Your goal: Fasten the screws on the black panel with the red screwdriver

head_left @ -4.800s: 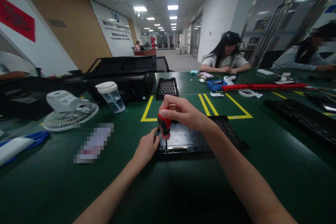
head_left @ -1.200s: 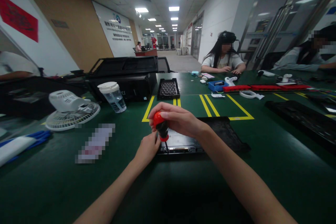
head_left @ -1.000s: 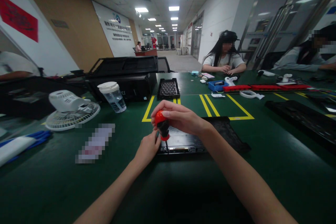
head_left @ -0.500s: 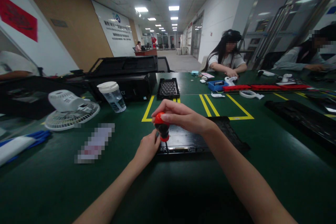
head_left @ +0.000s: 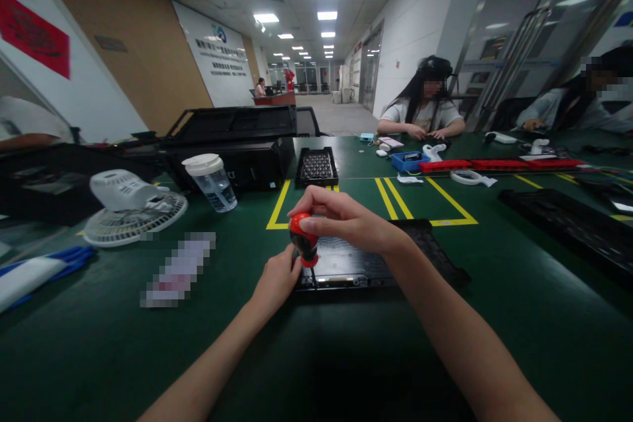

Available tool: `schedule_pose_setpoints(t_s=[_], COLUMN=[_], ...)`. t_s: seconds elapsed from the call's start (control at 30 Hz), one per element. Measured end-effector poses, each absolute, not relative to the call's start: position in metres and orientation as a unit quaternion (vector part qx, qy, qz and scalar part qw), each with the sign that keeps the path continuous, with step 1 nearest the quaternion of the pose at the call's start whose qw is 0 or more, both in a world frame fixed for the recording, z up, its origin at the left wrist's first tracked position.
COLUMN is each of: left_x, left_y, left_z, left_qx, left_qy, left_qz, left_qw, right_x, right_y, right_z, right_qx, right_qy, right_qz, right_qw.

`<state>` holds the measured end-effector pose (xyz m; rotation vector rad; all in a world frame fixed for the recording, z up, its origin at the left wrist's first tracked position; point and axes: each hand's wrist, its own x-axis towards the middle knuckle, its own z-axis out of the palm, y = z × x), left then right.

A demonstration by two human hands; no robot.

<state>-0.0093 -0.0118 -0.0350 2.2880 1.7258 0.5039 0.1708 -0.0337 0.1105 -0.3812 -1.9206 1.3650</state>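
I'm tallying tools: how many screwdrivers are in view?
1: a red-and-black screwdriver, gripped in the right hand, pointing down at the black tray. Others may be hidden.

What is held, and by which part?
Right hand: the screwdriver, by its handle. Left hand: at the left edge of the black panel; grip unclear.

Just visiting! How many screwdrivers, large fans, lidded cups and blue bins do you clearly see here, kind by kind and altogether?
Screwdriver, in the right hand: 1
Large fan: 1
Lidded cup: 1
Blue bin: 1
Total: 4
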Motion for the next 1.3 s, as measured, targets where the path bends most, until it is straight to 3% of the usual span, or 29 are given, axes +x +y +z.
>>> schedule_pose_setpoints(t_s=[0.43,1.3], left_x=[-0.008,-0.008], left_y=[-0.013,-0.013], left_z=[-0.034,-0.033], left_qx=[0.779,0.778], left_qy=[0.588,0.587], left_qz=[0.183,0.186], left_qw=[0.118,0.129], right_x=[0.174,0.17], right_y=[-0.033,-0.046], right_z=[0.115,0.118], right_qx=[-0.201,-0.254], right_qy=[-0.804,-0.816], right_qz=[0.384,0.326], right_qw=[0.407,0.403])
